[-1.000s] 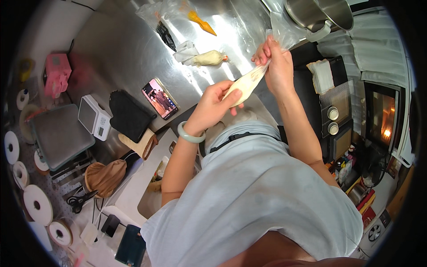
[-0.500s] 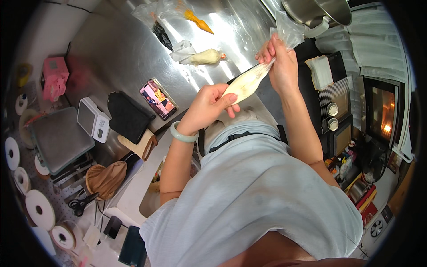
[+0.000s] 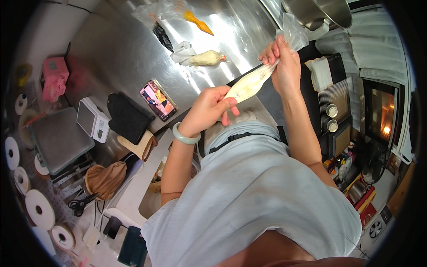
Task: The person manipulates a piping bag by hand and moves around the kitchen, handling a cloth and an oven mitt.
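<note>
A clear piping bag with pale yellow filling (image 3: 251,84) stretches between my two hands, slanting up to the right. My left hand (image 3: 210,108) pinches its lower end between thumb and fingers; a pale bangle sits on that wrist. Higher up, my right hand (image 3: 284,62) is closed round the gathered neck, and loose clear plastic fans out above the fist. On the steel counter beyond lie another pale yellow piping bag (image 3: 207,58), an orange-filled one (image 3: 198,22) and a black-filled one (image 3: 163,36).
A phone (image 3: 159,100) playing video lies left of my hands, beside a black oven mitt (image 3: 129,118) and white scale (image 3: 93,120). To the right are a wire rack (image 3: 336,100) with two small round items and a lit oven (image 3: 380,111). A steel pot (image 3: 311,15) stands far right.
My right hand and the bag's neck have shifted slightly right. The left hand still pinches the lower end, and the bag looks pulled a little narrower.
</note>
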A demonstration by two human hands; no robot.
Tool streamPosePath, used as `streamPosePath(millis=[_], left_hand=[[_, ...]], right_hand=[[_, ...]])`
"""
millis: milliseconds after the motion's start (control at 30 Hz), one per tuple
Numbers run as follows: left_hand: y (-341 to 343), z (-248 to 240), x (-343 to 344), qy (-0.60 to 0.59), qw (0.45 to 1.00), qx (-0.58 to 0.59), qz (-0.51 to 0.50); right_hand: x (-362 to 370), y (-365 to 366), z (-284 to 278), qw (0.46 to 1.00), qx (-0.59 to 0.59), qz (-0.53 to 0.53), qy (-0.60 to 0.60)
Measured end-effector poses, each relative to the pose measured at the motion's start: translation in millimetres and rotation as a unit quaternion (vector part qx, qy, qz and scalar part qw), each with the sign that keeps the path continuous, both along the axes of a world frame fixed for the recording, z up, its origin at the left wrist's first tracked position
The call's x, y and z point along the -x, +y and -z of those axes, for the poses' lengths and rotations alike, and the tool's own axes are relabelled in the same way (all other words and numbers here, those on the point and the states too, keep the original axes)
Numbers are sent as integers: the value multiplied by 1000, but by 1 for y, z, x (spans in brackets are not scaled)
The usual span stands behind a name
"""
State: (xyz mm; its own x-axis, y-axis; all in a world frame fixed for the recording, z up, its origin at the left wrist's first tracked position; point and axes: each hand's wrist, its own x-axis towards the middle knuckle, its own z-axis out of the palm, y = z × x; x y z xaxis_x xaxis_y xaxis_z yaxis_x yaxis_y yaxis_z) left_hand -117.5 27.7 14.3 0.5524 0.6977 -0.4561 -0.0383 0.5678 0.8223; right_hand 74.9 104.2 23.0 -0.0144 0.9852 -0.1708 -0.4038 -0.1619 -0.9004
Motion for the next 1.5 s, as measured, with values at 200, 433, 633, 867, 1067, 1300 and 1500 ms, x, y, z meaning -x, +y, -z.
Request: streamPosePath(millis=[200,433,633,867,1067,1300,1500], left_hand=[[-3,22,-28,9,966,-243,-94],[3,14,-36,-42,972,-209,-100],[9,-24,-33,34,956,-285,-68],[5,-40,-29,-7,968,-243,-70],[2,-46,-26,-37,977,-200,-63],[6,-31,-22,-49,975,-148,-161],[12,-7,-20,36,976,-196,-86]], right_hand=[[29,-21,-15,990,9,-111,-87],[34,-32,-18,971,52,-178,-149],[40,-25,-26,996,-31,-23,-80],[32,-10,-51,998,-55,14,-38],[21,2,-62,992,-104,29,-66],[5,10,-47,956,-93,-250,-122],[18,-10,-23,953,10,-294,-76]])
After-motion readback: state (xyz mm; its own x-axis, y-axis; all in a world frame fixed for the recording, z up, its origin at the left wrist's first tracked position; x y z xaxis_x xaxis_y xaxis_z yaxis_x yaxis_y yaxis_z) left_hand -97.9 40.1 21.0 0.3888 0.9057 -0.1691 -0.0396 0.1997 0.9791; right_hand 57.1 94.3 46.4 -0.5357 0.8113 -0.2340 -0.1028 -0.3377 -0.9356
